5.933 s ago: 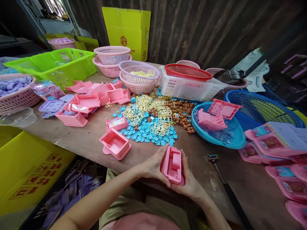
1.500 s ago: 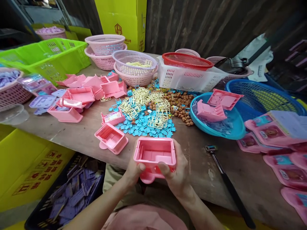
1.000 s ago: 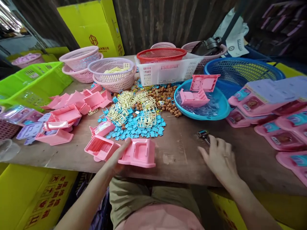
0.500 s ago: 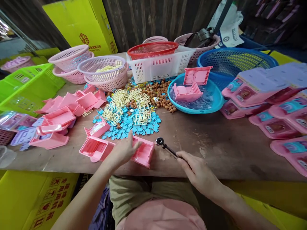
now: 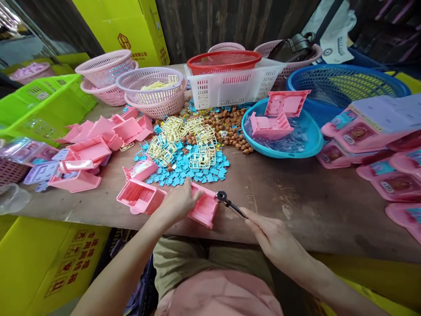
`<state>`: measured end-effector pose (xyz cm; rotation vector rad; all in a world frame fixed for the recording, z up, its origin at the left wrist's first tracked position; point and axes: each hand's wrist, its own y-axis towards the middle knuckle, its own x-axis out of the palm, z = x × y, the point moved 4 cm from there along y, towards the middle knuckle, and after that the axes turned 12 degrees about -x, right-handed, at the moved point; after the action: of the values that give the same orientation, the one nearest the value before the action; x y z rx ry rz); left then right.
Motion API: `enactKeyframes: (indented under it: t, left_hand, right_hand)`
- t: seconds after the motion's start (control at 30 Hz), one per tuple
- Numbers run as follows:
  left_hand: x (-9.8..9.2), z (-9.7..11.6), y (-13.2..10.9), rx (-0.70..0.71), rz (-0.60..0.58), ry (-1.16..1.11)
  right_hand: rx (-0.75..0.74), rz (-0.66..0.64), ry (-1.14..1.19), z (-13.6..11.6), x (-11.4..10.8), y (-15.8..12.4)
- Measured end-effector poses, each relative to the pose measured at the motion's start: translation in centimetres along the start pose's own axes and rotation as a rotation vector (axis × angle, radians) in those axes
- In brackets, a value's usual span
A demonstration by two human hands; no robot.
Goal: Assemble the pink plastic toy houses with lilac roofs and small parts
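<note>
My left hand (image 5: 180,201) grips a pink plastic box (image 5: 204,205) near the table's front edge, its thumb reaching over the box's near wall. In my right hand (image 5: 271,230) is a tool with a black and metal handle (image 5: 235,209); its round metal head touches or overlaps the box's right edge. Another open pink box (image 5: 140,196) lies just left of my left hand. Behind my left hand spreads a pile of small blue pieces (image 5: 184,172), with cream plastic frames (image 5: 202,156) on top.
Pink parts (image 5: 88,151) are heaped at the left by a green crate (image 5: 49,107). Baskets and a white crate (image 5: 230,85) line the back. A blue basin (image 5: 283,151) holds pink parts. Finished-looking pink and purple toys (image 5: 358,131) are stacked at the right.
The tool's round head has come closer to the pink box, from a small gap to its right edge. The whole view has shifted slightly, and my left hand still grips the box.
</note>
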<state>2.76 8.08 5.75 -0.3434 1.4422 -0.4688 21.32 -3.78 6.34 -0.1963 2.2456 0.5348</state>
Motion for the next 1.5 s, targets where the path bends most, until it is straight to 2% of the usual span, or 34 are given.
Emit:
enactKeyframes:
  t: [0.17,0.37,0.43,0.57,0.63,0.73,0.87,0.93,1.0,1.03,1.13,1.2,1.23,1.3,1.37,1.43,1.5]
  left_hand:
    - [0.2,-0.2,0.1,0.002,0.019,-0.035]
    - [0.3,-0.2,0.2,0.005,0.017,-0.043]
    - [0.2,-0.1,0.1,0.001,0.029,-0.041]
    - [0.2,0.0,0.0,-0.001,0.037,-0.027]
    - [0.1,0.1,0.0,0.003,0.034,-0.034]
    - [0.0,0.2,-0.1,0.002,0.032,-0.048]
    - [0.1,0.1,-0.3,0.013,0.021,-0.082]
    - [0.1,-0.1,-0.3,0.015,0.003,-0.111]
    - [-0.2,-0.1,-0.1,0.088,-0.049,-0.108]
    - [-0.4,0.2,0.0,0.168,-0.086,-0.099]
    - [-1.6,1.3,-0.2,0.508,-0.209,-0.056]
    - [-2.3,1.7,-0.8,0.667,-0.24,-0.002]
    - [-2.4,1.7,-1.2,0.707,-0.219,0.033]
    - [-2.2,1.6,-2.1,0.68,-0.074,0.075]
    - [-1.3,1.0,-3.0,0.491,0.165,0.062]
    - [0.1,0.0,-3.8,0.223,0.389,0.037]
    - [1.9,-0.4,-4.4,0.083,0.457,0.05]
  right_hand:
    - [-0.013,0.161,-0.027,-1.4,-1.7,0.1]
    - [-0.104,0.176,-0.036,-2.2,-2.0,-0.4]
    - [-0.109,0.127,-0.028,-1.9,-1.7,-0.5]
    - [-0.058,-0.064,0.001,-1.2,-0.7,-0.3]
    - [-0.045,-0.064,0.03,-1.5,-0.7,-0.2]
    - [-0.111,-0.018,0.074,-2.5,-0.8,-0.3]
    - [-0.141,-0.121,0.087,-2.8,0.1,-0.4]
    - [-0.099,-0.099,0.103,-2.5,-0.3,-0.1]
    - [-0.028,-0.017,0.113,-2.2,-1.5,0.3]
    - [0.014,0.026,0.111,-2.0,-2.2,0.5]
    - [0.105,0.09,0.099,-1.7,-3.4,0.8]
    - [0.12,0.086,0.095,-1.4,-3.1,0.7]
    - [0.124,0.075,0.093,-1.3,-2.7,0.6]
    - [0.138,0.058,0.084,-0.8,-1.7,0.3]
    - [0.166,0.041,0.082,-0.2,-0.5,0.0]
    - [0.171,0.036,0.09,0.3,0.4,0.0]
    - [0.152,0.017,0.103,0.4,1.0,0.3]
